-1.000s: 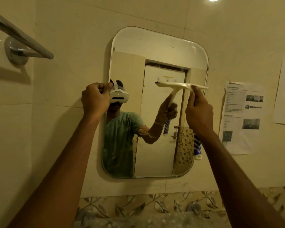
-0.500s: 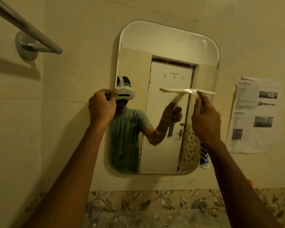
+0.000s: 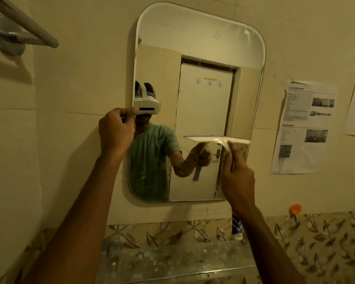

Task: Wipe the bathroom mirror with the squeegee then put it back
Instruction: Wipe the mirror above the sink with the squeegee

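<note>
Squeegee (image 3: pixel 215 138): handle is gripped in right hand (image 3: pixel 237 177), blade pressed on mirror (image 3: pixel 203 48) just above it.
Left hand (image 3: pixel 116 132): curled onto mirror's left edge.
Room: tiled wall (image 3: pixel 80 83), papers (image 3: pixel 303 128) stuck at right.

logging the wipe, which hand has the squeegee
The right hand holds the squeegee, its blade against the mirror at the lower right. The left hand carries no tool; it holds the mirror's left edge.
</note>
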The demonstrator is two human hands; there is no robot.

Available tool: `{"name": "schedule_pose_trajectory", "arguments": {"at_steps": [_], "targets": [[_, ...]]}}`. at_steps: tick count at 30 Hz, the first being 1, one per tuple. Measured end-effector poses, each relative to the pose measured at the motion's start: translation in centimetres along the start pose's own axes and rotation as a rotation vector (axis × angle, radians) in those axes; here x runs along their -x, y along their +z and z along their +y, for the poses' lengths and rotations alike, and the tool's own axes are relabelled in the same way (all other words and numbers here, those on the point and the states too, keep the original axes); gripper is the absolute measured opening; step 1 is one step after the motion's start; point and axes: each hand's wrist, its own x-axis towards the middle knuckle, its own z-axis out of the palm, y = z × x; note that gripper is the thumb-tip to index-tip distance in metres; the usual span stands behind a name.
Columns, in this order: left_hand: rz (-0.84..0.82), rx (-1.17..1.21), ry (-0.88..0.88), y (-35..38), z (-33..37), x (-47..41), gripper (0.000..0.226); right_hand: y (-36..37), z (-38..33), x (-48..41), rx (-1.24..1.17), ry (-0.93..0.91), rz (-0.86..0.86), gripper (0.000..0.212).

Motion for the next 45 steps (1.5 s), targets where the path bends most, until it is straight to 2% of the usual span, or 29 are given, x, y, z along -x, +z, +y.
{"name": "schedule_pose_trajectory", "arguments": {"at_steps": [5,10,16,21,25,34,40,45], "targets": [[0.011,-0.086,0.077,0.0,-0.6,-0.1,0.044,-1.0,-1.5,-4.5,-0.018,-0.044,0.057,0.041],[0.005,-0.158,0.108,-0.2,-1.9,1.0,0.049,0.8,0.9,-1.1,-0.007,-0.045,0.075,0.045],[-0.025,-0.169,0.082,-0.4,-3.0,3.2,0.050,1.6,3.3,4.0,0.037,0.008,0.023,0.047],[-0.046,-0.148,0.041,-0.4,-3.7,4.4,0.050,1.1,1.9,1.4,-0.061,0.066,0.040,0.042],[-0.054,-0.160,0.031,-0.5,-4.6,5.4,0.050,1.1,1.5,0.2,-0.047,0.023,0.079,0.044],[-0.051,-0.117,0.001,-0.5,-5.1,6.9,0.045,2.2,4.8,7.0,0.074,0.027,0.009,0.047],[-0.044,-0.125,0.023,-0.6,-5.0,7.1,0.047,1.7,3.6,4.3,-0.046,0.046,0.058,0.040],[-0.050,-0.129,0.028,-0.7,-5.2,7.0,0.046,2.3,3.8,4.2,-0.007,0.027,0.089,0.044]]}}
